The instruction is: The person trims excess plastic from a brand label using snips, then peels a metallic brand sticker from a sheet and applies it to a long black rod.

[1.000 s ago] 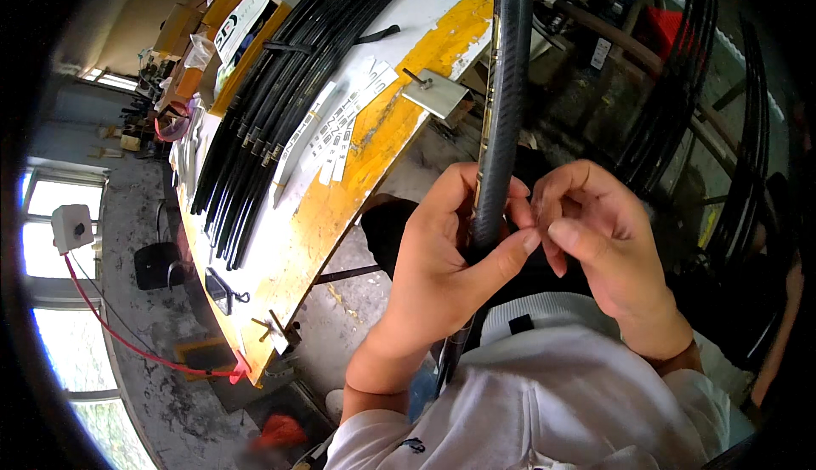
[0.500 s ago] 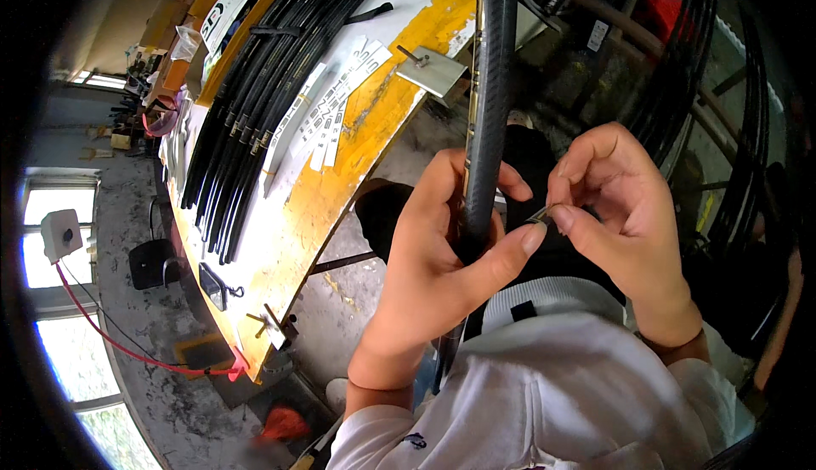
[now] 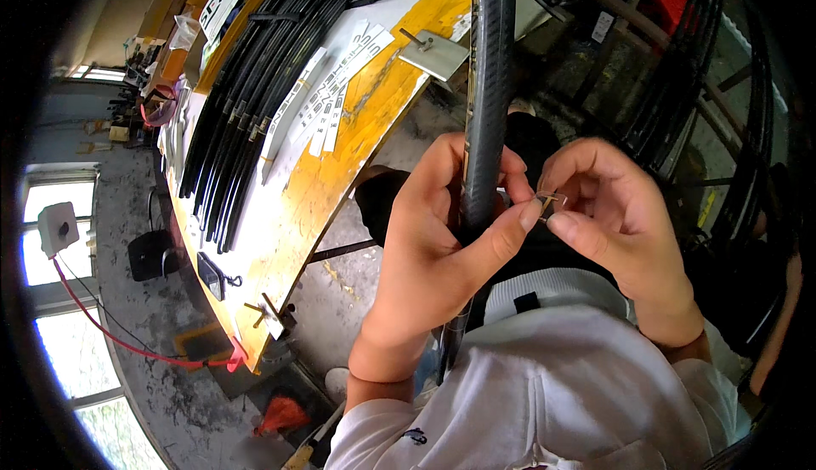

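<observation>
A long black woven-textured tube runs upright in front of me, with a gold-marked stripe along its left side. My left hand curls around the tube, its thumb and fingertips pinched at a small clear piece with a dark and gold mark, perhaps a sticker on film. At the other side of that piece is my right hand, its thumb and forefinger closed at the edge and the other fingers curled. The fingertips partly cover the piece. Behind my hands, the tube's lower part is partly hidden.
On the yellow-and-white worktable to the left lie a bundle of black tubes, white printed strips and a phone. Metal clamps sit at its edge. More black tubes stand at the right.
The small piece has turned between my fingertips, so its clear face and mark now show. My left fingertips have drawn in toward it. The tube stays in my left hand.
</observation>
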Demonstrator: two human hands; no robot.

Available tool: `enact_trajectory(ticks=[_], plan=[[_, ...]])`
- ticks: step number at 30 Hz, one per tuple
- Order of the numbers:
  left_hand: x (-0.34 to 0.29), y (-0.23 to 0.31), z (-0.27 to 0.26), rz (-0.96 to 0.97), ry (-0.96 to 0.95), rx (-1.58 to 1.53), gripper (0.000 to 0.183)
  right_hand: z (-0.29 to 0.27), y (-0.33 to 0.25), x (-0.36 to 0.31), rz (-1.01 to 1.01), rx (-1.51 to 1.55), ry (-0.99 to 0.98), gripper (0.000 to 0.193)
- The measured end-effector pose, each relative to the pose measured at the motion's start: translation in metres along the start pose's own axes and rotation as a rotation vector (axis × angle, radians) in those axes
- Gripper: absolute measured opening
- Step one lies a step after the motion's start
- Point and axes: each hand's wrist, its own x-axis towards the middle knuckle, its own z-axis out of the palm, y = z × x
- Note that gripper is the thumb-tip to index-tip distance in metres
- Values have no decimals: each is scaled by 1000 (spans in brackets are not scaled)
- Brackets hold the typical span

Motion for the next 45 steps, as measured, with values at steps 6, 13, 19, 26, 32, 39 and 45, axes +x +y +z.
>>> enact_trajectory(ticks=[6, 13, 19, 26, 32, 39, 45], plan=[[-3, -1, 4, 8, 27, -26, 33, 2, 12, -2, -2, 150, -41, 9], [-10, 0, 6, 51, 65, -112, 41, 4, 8, 1, -114, 60, 103, 13], [-12, 5, 15, 49, 160, -198, 52, 9, -9, 8, -272, -33, 144, 13], [-21, 2, 0, 18, -95, -356, 48, 26, -15, 12, -365, 14, 91, 13], [-27, 2, -1, 31, -102, -410, 40, 32, -18, 16, -392, -1, 99, 12], [-27, 2, -8, 24, -217, -531, 38, 41, -20, 14, -329, 100, 70, 11], [-29, 0, 5, 106, 27, -412, 45, 46, -26, 9, -214, 112, -8, 7]])
